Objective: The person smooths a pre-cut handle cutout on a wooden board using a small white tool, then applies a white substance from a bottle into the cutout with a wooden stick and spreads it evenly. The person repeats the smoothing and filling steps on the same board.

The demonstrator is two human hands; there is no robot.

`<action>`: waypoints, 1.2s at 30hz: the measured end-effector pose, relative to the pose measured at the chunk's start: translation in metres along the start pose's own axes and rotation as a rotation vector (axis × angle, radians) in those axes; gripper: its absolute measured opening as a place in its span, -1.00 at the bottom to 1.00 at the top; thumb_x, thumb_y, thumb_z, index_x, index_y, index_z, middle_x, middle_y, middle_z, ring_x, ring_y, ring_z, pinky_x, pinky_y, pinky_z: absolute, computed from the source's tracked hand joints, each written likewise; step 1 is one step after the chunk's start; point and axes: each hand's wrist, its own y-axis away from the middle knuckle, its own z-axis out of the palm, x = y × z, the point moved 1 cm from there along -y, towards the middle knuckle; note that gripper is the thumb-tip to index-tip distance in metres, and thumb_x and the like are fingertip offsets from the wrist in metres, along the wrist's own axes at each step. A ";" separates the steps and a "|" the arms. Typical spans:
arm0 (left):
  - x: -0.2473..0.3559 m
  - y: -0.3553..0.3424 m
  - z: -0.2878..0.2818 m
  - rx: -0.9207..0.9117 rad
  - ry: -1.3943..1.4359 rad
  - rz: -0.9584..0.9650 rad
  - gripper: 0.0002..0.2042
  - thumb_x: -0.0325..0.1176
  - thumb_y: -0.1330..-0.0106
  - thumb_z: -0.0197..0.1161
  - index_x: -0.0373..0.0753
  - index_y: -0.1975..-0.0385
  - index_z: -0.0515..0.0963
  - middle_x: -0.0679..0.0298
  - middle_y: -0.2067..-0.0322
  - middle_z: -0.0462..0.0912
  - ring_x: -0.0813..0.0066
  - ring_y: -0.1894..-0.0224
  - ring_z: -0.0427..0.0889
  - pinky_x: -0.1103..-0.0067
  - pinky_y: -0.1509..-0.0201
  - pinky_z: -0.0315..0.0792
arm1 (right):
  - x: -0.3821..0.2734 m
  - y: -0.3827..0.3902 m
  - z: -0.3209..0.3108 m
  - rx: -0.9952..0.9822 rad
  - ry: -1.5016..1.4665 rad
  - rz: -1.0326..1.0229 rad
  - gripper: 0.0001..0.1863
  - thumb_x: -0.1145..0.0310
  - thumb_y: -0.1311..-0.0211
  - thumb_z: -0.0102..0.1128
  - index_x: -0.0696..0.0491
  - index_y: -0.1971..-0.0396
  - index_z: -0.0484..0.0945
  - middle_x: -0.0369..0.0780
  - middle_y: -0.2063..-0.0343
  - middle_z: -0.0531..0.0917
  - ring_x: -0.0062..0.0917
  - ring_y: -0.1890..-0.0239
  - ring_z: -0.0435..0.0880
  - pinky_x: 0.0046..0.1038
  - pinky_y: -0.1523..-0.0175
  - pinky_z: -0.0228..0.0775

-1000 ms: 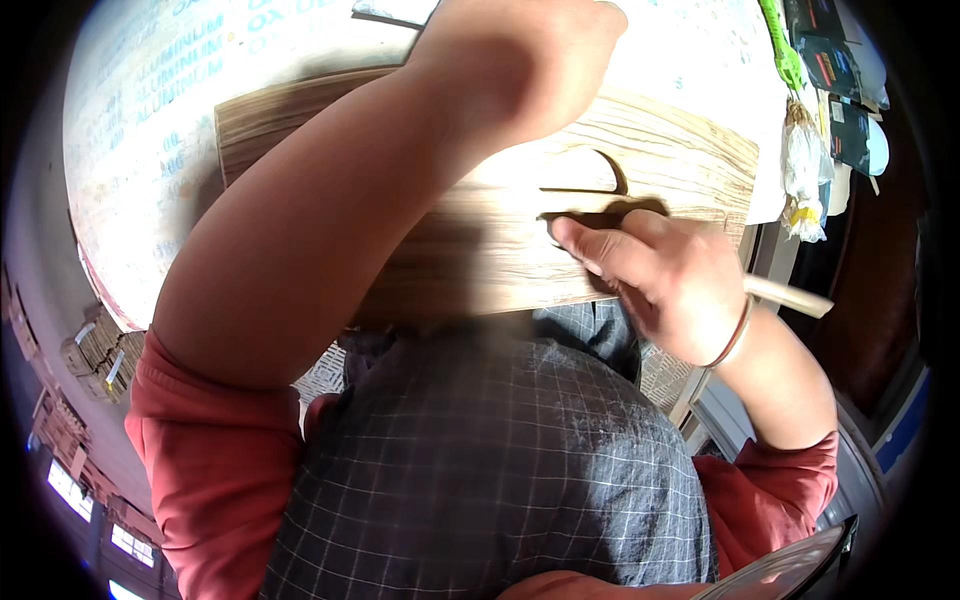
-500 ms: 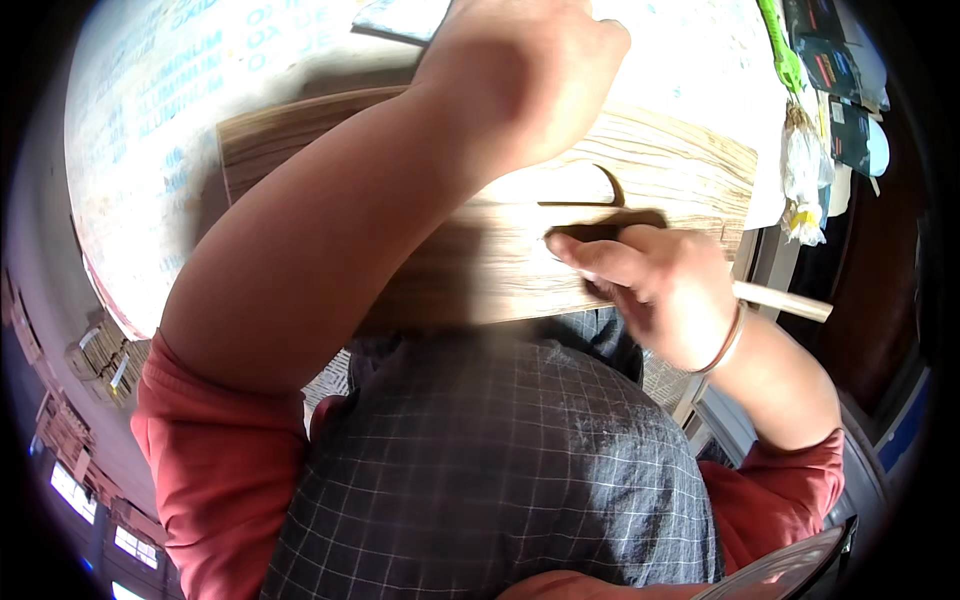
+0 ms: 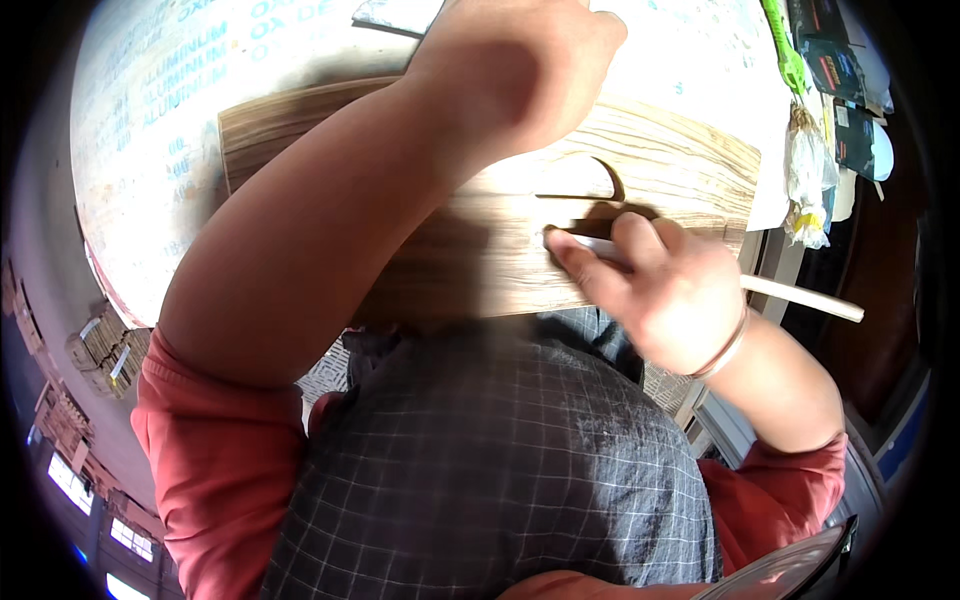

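While my right hand (image 3: 680,285) is closed round a slim, pale, straight stick (image 3: 805,298), thumb and fingers pinched together near one end, the other end juts out past my wrist (image 3: 725,345), where a thin band circles the skin. A short pale length of the stick shows between my thumb and fingers; I cannot tell whether its tip meets the wood.

Under that hand lies a flat wooden board (image 3: 670,145), its grain running in wavy brown and cream streaks. A long shape with a rounded end (image 3: 580,178) sits in it, bright inside and edged by a dark curve; whether it goes right through, I cannot tell.

My left hand (image 3: 530,75) is above the board's far side, the back of it toward me. Its fingertips are hidden, so I cannot tell how far they are spread or what they grip. The board rests at the near edge of the worktop (image 3: 165,190), which has a white sheet-like surface with faint blue print. Dark cloth (image 3: 490,450) with fine pale checks covers my lap.
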 end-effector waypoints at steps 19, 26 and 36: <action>0.007 0.007 -0.021 -0.046 -0.053 0.038 -0.83 -0.39 -0.33 0.05 -0.20 0.29 0.61 0.17 0.29 0.65 0.19 0.12 0.60 0.27 -0.04 0.38 | 0.007 0.015 -0.002 0.002 0.029 0.093 -0.64 0.34 -0.09 0.27 -0.22 0.06 0.71 -0.30 0.37 0.55 -0.60 0.56 0.57 -0.56 0.62 0.41; -0.001 0.010 -0.001 0.260 -0.056 0.151 -0.88 -0.40 -0.24 0.10 -0.20 0.45 0.58 0.11 0.39 0.65 0.11 0.24 0.63 0.23 0.09 0.46 | 0.002 0.008 0.007 0.014 -0.087 0.083 -0.46 0.38 -0.02 0.23 -0.23 -0.10 0.65 -0.26 0.36 0.55 -0.56 0.55 0.57 -0.52 0.56 0.48; 0.003 0.009 -0.008 0.075 -0.109 0.074 -0.82 -0.40 -0.31 0.02 -0.21 0.31 0.61 0.09 0.30 0.66 0.12 0.14 0.63 0.20 0.00 0.43 | -0.002 0.006 0.007 0.017 -0.032 0.080 -0.57 0.37 -0.10 0.21 -0.20 -0.03 0.66 -0.25 0.34 0.53 -0.56 0.54 0.55 -0.54 0.58 0.43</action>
